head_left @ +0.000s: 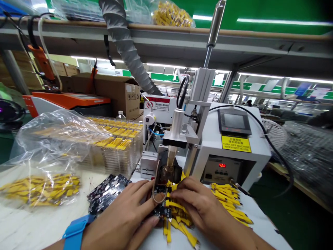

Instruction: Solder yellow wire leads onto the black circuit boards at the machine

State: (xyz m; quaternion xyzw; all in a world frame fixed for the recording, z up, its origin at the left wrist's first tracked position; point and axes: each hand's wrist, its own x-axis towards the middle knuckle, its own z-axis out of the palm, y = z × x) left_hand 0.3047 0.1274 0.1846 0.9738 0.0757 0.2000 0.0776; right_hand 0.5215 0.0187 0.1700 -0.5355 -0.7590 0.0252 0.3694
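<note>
My left hand [127, 213], with a blue band at the wrist, grips a black circuit board [163, 211] under the head of a bench soldering machine [171, 158]. Its index finger presses on the board beside a looped thin tube. At the board's right edge my right hand [201, 205] has its fingers pinched on a yellow flat cable [175, 205]; the fingertips partly hide the cable end. Several loose yellow cables [183, 231] lie below and between the hands. Left of my left hand sit stacked black boards [106, 192].
More yellow cables [230, 203] are spread at right, before the control box [235, 152] showing red digits. At left are a plastic bag of yellow pieces [41, 187] and stacked clear trays [117, 152]. A grey hose [127, 45] hangs from the shelf above.
</note>
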